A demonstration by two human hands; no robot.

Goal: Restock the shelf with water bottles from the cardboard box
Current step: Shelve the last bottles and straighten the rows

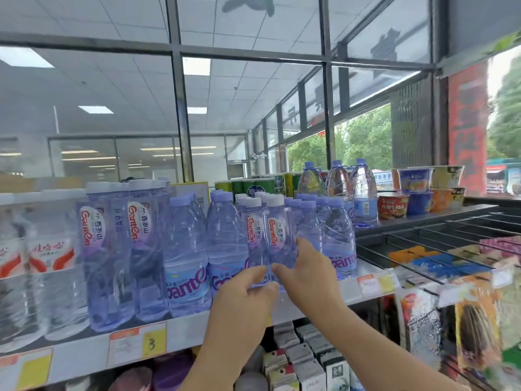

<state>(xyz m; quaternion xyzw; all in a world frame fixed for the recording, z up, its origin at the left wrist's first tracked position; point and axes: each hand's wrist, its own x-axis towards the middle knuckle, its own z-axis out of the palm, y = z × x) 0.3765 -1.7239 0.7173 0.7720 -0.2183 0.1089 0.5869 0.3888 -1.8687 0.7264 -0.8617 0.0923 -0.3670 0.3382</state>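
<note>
Two small white-capped Ganten water bottles are in play here, one per hand. The left hand's [245, 297] thumb and fingers [263, 287] are curled round the base of the left small bottle [255, 235], a proper wraparound grip low down. The right hand [307, 275] does the same to the right small bottle [277, 232]: thumb across the front near the bottom, and the other fingers [306, 249] wrapped up the bottle's right side. Both bottles stand upright and touch each other side by side. The hands hide their bottoms, so I honestly can't tell if they're sitting on the shelf [197, 328] or just above it.

They're at the front of the top shelf, in the gap between fatter blue-capped bottles [225, 244], with more white-capped small ones right behind. Further left are tall Ganten bottles [95, 249], then clear bottles with red-and-white labels [56, 263] at the far left. Price tags [138, 344] hang on the shelf edge. At the far right of the shelf are big handled jugs [363, 193] and stacked instant noodle cups [417, 184], with green cans [262, 187] behind. Below sit small cartons [304, 362], and to the right snack packets [476, 320] hang on hooks.
</note>
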